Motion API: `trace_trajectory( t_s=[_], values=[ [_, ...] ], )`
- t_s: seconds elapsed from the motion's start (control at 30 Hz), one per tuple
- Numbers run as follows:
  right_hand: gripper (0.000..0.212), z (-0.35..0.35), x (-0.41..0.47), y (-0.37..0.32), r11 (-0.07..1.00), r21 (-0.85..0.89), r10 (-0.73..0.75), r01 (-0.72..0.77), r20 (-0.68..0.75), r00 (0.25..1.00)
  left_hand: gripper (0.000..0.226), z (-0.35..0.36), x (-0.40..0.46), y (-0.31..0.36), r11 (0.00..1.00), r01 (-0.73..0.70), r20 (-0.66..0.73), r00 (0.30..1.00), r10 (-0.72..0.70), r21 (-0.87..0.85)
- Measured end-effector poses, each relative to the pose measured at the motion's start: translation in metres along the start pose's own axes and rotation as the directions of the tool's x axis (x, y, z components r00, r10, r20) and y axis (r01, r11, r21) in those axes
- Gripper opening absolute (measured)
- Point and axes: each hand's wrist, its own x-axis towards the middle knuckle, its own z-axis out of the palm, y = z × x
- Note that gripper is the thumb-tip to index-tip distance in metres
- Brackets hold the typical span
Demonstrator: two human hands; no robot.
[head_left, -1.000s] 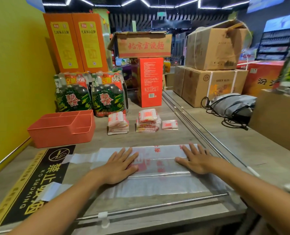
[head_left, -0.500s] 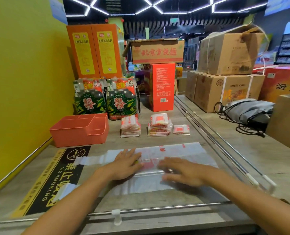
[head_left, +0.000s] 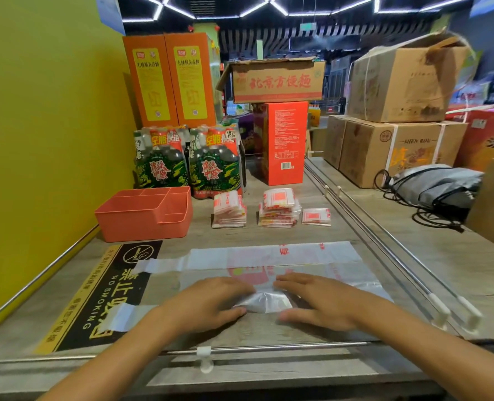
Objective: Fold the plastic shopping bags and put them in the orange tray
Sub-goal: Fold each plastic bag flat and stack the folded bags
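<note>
On the tabletop (head_left: 268, 235) we are flattening a plastic shopping bag (head_left: 268, 257), lying near the front rail, well apart from the orange tray (head_left: 144, 217). Left hand (head_left: 208, 303) and right hand (head_left: 318, 302) are pressing it, fingers extended, gripping nothing. For a crisp fold, we are best pressing outward from centre, expelling air.

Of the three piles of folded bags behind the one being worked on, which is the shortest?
The rightmost pile, nearest the metal rails. It looks like a single flat folded bag, while the middle pile and left pile are thick stacks.
</note>
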Motion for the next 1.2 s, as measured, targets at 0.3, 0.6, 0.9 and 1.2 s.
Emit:
trace_trajectory(
  t_s=[0.3,0.6,0.9,1.2],
  values=[
    [0.032,-0.005,-0.002,0.004,0.999,0.012,-0.037,0.04,-0.174,0.984,0.039,-0.01,-0.007,-0.015,0.977,0.138,-0.067,0.986,-0.151,-0.163],
    [0.028,-0.045,0.006,0.033,0.985,0.121,0.141,-0.12,-0.178,0.974,0.045,-0.066,-0.025,-0.07,0.932,0.337,0.127,0.938,-0.322,-0.134],
    [0.046,-0.018,0.025,0.051,0.986,-0.06,0.135,-0.156,-0.26,0.956,0.067,-0.054,-0.016,-0.088,0.881,0.462,-0.004,0.886,-0.464,0.1],
    [0.061,-0.009,0.035,-0.01,0.999,-0.008,-0.046,0.045,-0.24,0.97,0.068,-0.018,0.004,-0.003,0.978,0.209,0.092,0.973,-0.211,0.026]
  ],
)
